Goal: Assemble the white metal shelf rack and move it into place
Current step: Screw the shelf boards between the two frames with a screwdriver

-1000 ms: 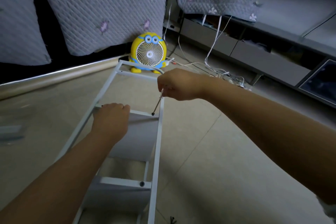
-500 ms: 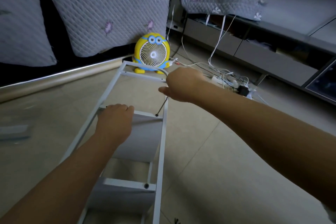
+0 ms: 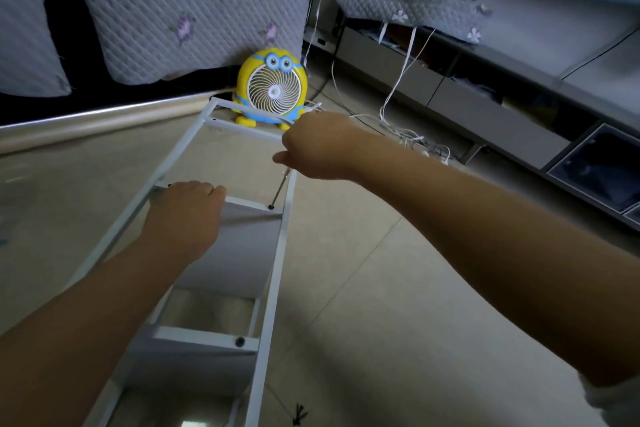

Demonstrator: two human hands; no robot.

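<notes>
left hand (image 3: 183, 215) gripping, right hand (image 3: 320, 146) clenched, arms outstretched

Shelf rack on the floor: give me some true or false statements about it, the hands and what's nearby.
1. The right hand grips a screwdriver whose tip meets a screw on the right rail of the rack. True.
2. The left hand hovers clear of the rack. False: it holds the edge of the upper shelf panel.
3. A yellow fan stands beyond the rack's far end. True.
4. The rack stands upright. False: it lies along the floor.
</notes>
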